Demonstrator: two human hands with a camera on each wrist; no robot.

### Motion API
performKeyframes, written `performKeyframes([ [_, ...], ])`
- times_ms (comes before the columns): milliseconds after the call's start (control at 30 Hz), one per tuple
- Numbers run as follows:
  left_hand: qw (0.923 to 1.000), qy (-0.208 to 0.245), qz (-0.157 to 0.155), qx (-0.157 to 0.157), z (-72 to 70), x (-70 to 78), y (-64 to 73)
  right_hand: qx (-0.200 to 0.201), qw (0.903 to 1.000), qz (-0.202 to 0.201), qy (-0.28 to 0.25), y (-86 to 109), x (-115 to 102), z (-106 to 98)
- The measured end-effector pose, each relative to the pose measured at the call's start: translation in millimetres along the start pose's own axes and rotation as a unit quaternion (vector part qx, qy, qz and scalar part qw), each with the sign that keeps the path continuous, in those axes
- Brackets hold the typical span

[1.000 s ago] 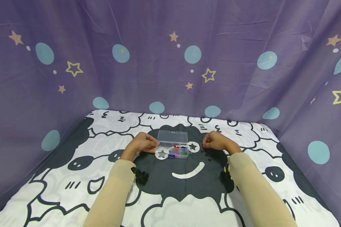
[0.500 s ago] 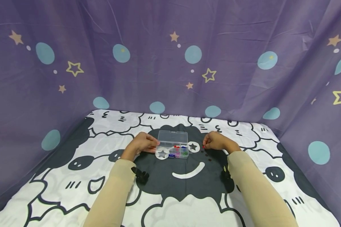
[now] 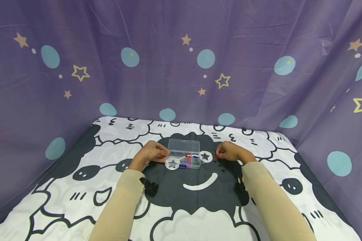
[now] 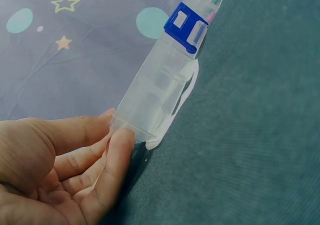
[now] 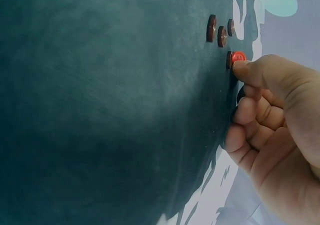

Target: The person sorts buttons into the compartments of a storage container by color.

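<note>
A clear plastic compartment box (image 3: 175, 161) stands on the dark patch of the cloth, its clear lid (image 3: 184, 145) raised at the back. Small red, blue, pink and green pieces sit in its right compartments. My left hand (image 3: 153, 151) grips the box's left end; in the left wrist view the thumb (image 4: 120, 147) and forefinger pinch its corner. Along the front is a blue latch (image 4: 186, 27). To the right of the box, my right hand (image 5: 280, 120) pinches a red button (image 5: 239, 57) between thumb and finger, close over the cloth, against a brown button (image 5: 229, 60).
Several more brown buttons, one of them a larger-looking button (image 5: 211, 28), lie on the cloth near the right hand. The cartoon-sheep cloth (image 3: 199, 197) covers the surface. A purple curtain (image 3: 169, 90) with stars rises behind and at both sides.
The red button at the right fingertips shows brighter and plainer than a second ago. Both hands and the box keep their places; the head view shifts very slightly.
</note>
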State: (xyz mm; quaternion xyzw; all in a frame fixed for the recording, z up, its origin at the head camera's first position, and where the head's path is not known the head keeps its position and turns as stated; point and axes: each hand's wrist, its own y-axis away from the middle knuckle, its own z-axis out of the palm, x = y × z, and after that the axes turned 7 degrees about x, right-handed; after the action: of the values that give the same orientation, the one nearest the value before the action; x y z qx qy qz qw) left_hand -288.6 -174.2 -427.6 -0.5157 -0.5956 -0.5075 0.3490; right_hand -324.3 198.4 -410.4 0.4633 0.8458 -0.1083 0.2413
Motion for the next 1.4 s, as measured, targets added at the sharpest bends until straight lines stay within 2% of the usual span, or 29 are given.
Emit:
performKeyframes([
  [433, 1.0000, -0.003, 0.002, -0.001, 0.2, 1.1, 1.0, 0.028, 0.9991, -0.030, 0.007, 1.8, -5, -3],
  [733, 1.0000, -0.009, 0.003, 0.003, 0.0, 0.3, 0.9, 0.045, 0.9976, -0.052, -0.002, -1.3, -16, -6],
  [1067, 0.9999, -0.009, 0.011, 0.002, -0.1, -0.7, 1.1, 0.073, 0.9935, -0.087, 0.011, -4.9, -30, -6],
  [1400, 0.9999, -0.013, 0.006, 0.001, 0.0, -0.4, 0.9, 0.072, 0.9938, -0.085, -0.007, -12.8, -44, 1],
])
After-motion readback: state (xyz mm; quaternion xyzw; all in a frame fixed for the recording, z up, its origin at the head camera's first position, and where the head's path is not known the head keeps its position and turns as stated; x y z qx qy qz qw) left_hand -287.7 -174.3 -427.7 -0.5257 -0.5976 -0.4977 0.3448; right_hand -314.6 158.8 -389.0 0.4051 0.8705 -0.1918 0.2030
